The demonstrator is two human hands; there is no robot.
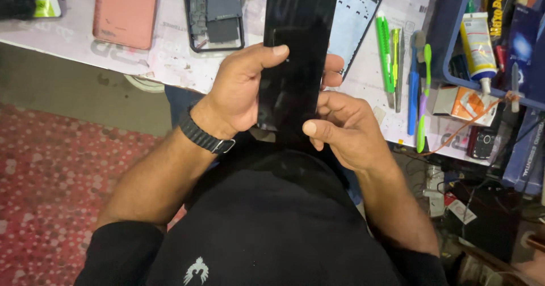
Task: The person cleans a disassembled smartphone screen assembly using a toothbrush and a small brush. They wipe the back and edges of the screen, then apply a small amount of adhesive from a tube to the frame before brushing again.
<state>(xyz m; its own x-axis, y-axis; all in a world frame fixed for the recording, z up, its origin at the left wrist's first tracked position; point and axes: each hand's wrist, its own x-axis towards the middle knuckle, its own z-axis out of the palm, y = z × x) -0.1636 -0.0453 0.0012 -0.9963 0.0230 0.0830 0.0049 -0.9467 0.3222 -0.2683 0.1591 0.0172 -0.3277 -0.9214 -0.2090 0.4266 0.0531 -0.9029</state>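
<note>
I held the black phone screen point(295, 59) upright above the near edge of the workbench point(170, 64), over my lap. My left hand point(241, 90) was clamped on its left side, thumb across the glass, fingertips point(334, 70) showing round the right edge. My right hand point(346, 130) closed on its lower right corner, thumb pressed at the bottom edge. On the workbench behind the screen lay a pink phone back point(125, 11), an opened phone body point(214, 15) and a pale blue frame point(353, 19); green tools point(386, 50) and a blue-and-green toothbrush point(423, 93) lay toward the right edge, beside a blue tray point(454, 79) of glue tubes.
</note>
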